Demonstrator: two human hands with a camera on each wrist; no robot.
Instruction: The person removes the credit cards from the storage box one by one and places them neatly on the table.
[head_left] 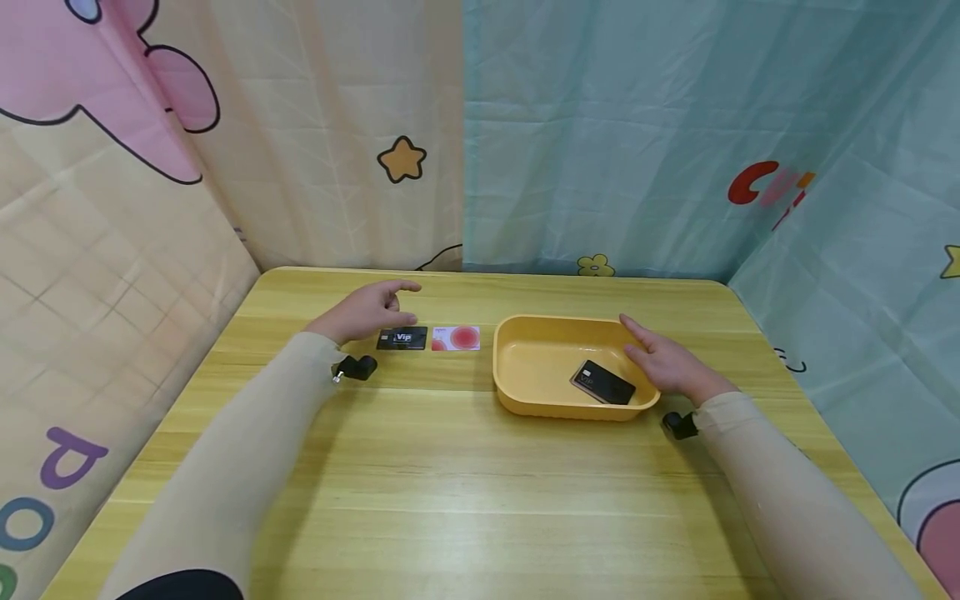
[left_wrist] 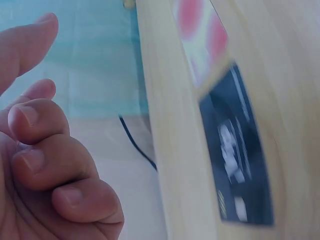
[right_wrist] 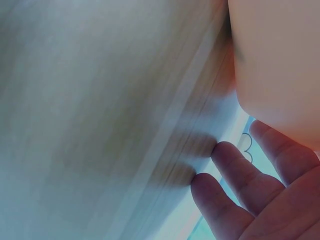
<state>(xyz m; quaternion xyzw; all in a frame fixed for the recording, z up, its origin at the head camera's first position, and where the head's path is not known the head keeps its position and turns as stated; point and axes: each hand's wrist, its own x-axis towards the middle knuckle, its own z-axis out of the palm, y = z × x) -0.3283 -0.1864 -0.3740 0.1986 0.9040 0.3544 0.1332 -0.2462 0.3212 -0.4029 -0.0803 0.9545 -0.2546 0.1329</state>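
Observation:
My left hand (head_left: pixel 367 310) hovers over a black VIP card (head_left: pixel 402 337), its index finger and thumb stretched forward and apart. In the left wrist view the other fingers (left_wrist: pixel 60 160) are curled toward the palm, with nothing in them. Right beside the black card lies a pink and white card (head_left: pixel 456 337) with a red round print. My right hand (head_left: pixel 671 362) holds the right end of a yellow plastic tray (head_left: pixel 536 408), thumb over the rim and fingers along the outer wall. Inside the tray, another black VIP card (head_left: pixel 603 383) lies with a lighter edge showing under it.
The wooden table (head_left: pixel 420 500) runs back to printed curtains (head_left: pixel 600 142), which also close off both sides. A small black wrist camera (head_left: pixel 356 367) sits below my left hand, and another camera (head_left: pixel 678 425) below my right.

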